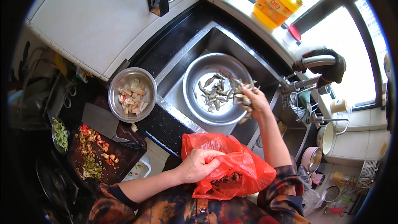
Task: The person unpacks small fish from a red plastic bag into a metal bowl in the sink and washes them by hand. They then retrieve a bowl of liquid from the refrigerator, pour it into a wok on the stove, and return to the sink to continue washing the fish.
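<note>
My left hand point(199, 165) grips the rim of a red plastic bag point(248, 161) held close to my body. Through the bag's mouth a dark heap of small pieces point(228, 179) shows, partly hidden by the plastic. A clump of small dried fish point(245, 99) is in the fingers of my right hand point(257, 99), over the right rim of a stainless steel basin point(199, 112). Several more small fish point(214, 91) lie loose on the basin's floor. The basin stands inside the steel sink point(177, 95).
Left of the sink stands a steel bowl of pale cut pieces point(133, 96). A cleaver point(99, 119) lies on a cutting board point(119, 161) with chopped peppers point(90, 140). The faucet point(298, 85) rises at right, below a yellow detergent jug point(276, 4) on the sill.
</note>
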Demonstrator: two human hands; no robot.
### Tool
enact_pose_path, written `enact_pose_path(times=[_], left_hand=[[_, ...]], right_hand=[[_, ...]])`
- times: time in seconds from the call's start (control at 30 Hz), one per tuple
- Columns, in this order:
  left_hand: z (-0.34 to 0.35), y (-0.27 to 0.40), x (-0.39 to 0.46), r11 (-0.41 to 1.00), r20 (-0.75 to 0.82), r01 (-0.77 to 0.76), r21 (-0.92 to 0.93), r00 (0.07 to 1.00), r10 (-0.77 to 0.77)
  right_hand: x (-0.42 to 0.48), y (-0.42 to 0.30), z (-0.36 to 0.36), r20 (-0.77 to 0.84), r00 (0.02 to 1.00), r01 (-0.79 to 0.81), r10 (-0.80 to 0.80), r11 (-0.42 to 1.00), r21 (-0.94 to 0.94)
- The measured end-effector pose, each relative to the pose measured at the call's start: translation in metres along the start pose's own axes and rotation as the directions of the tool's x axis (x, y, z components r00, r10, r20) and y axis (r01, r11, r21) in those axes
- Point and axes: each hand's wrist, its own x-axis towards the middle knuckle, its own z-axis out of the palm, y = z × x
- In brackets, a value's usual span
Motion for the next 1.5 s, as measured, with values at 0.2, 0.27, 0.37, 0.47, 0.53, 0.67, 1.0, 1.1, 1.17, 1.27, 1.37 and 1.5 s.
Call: enact_pose_path(times=[0.2, 0.27, 0.37, 0.47, 0.53, 0.67, 1.0, 1.1, 1.17, 1.27, 1.37, 1.5], left_hand=[[-0.014, 0.002, -0.010, 1.000, 0.028, -0.008, -0.002, 1.000, 0.008], [-0.016, 0.004, -0.010, 0.999, 0.074, -0.026, -0.026, 0.997, 0.028], [-0.017, 0.016, -0.008, 0.996, 0.164, -0.067, -0.057, 0.984, 0.075], [-0.026, 0.032, -0.016, 0.992, 0.257, -0.117, 0.052, 0.961, 0.100], [-0.037, 0.034, -0.021, 0.961, 0.309, -0.222, 0.165, 0.937, 0.164], [-0.075, 0.044, -0.034, 0.822, 0.414, -0.386, 0.419, 0.887, 0.206], [0.014, 0.001, -0.001, 0.528, 0.455, -0.593, 0.608, 0.805, 0.381], [0.041, 0.001, -0.014, 0.552, 0.414, -0.645, 0.528, 0.763, 0.496], [0.050, -0.005, -0.029, 0.607, 0.365, -0.647, 0.462, 0.762, 0.534], [0.057, -0.007, -0.074, 0.912, 0.077, -0.342, -0.229, 0.927, 0.367], [0.066, -0.023, -0.148, 0.808, -0.131, -0.129, -0.575, 0.989, 0.065], [0.090, -0.019, -0.215, 0.603, -0.335, -0.306, -0.737, 0.940, 0.067]], right_hand=[[0.036, 0.024, 0.022, -0.031, 0.999, -0.036, 0.026, 0.925, -0.378], [0.032, 0.023, 0.009, 0.021, 0.997, 0.077, -0.075, 0.898, -0.434], [0.003, -0.007, 0.004, 0.061, 0.986, 0.165, -0.155, 0.858, -0.486], [-0.070, -0.060, 0.022, 0.092, 0.975, 0.209, -0.200, 0.711, -0.671], [-0.130, -0.096, 0.022, 0.128, 0.974, 0.216, -0.185, 0.602, -0.769], [-0.240, -0.135, -0.015, 0.334, 0.943, 0.312, 0.007, 0.337, -0.888], [-0.308, 0.007, 0.021, 0.455, 0.845, 0.534, -0.282, 0.370, -0.760], [-0.324, -0.004, 0.023, 0.522, 0.782, 0.622, -0.340, 0.383, -0.683], [-0.336, -0.010, 0.023, 0.593, 0.726, 0.686, -0.348, 0.428, -0.589], [-0.357, -0.032, 0.025, 0.676, 0.655, 0.734, -0.338, 0.496, -0.464], [-0.371, -0.053, 0.006, 0.803, 0.523, 0.851, -0.286, 0.230, -0.472], [-0.386, -0.003, 0.008, 0.885, 0.435, 0.896, -0.166, -0.013, -0.444]])
